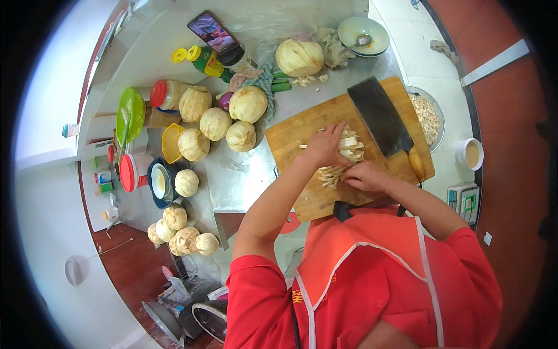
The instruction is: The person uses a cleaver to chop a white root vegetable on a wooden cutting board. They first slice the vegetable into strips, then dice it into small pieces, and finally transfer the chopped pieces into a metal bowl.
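Pale cut root-vegetable strips (351,145) lie in a loose pile on a wooden cutting board (301,126). My left hand (328,146) spans the pile from the left, with strips between its thumb and fingers. At the near edge of the pile, my right hand (365,176) touches the strips with curled fingers. Its fingertips are partly hidden, so I cannot tell whether they grip any. A broad dark-bladed cleaver (380,115) lies flat on the board to the right of both hands, its wooden handle (416,165) towards me.
Several peeled round root vegetables (216,124) stand left of the board, and a larger one (299,57) beyond it. A bowl with a spoon (375,30) sits at the back. Right are a strainer of diced pieces (425,115) and a scale (464,201). A phone (213,32) leans on a jar.
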Demonstrator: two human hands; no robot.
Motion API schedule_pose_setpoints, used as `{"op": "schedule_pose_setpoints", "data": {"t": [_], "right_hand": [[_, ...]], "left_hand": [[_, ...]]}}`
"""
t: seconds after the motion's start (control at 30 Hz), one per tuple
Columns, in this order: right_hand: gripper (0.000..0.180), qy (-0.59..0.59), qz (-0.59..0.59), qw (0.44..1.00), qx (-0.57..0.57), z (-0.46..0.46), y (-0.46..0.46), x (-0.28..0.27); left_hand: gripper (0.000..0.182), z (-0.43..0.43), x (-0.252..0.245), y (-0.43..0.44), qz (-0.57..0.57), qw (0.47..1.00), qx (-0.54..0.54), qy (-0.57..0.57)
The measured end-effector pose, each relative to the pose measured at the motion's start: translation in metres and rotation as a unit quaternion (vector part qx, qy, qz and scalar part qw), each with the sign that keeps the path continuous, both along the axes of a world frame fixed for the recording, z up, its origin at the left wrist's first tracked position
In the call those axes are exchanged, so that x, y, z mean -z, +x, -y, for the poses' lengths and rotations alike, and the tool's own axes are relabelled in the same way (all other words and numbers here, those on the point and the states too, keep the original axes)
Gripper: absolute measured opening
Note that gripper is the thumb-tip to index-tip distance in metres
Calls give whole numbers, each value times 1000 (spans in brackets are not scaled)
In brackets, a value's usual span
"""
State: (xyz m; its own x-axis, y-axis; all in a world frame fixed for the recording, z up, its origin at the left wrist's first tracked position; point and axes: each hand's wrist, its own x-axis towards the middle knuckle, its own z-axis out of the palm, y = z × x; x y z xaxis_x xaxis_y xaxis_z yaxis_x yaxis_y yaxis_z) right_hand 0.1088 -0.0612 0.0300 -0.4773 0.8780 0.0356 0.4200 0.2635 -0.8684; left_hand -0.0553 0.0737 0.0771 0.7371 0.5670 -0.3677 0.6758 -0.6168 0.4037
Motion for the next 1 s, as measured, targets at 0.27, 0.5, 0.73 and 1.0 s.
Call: {"op": "schedule_pose_setpoints", "data": {"t": [0.27, 0.5, 0.73, 1.0], "right_hand": [[16, 53, 69, 996, 28, 17, -11, -13], [22, -602, -301, 695, 254, 34, -19, -18], [42, -615, -358, 656, 251, -8, -12, 3], [73, -594, -383, 678, 201, -21, -12, 33]], "left_hand": [[129, 9, -13, 4, -41, 999, -7, 14], [132, 13, -10, 2, -27, 999, -28, -6], [129, 15, -12, 1, -40, 999, -20, 1], [126, 23, 1, 3, -34, 999, -23, 34]]}}
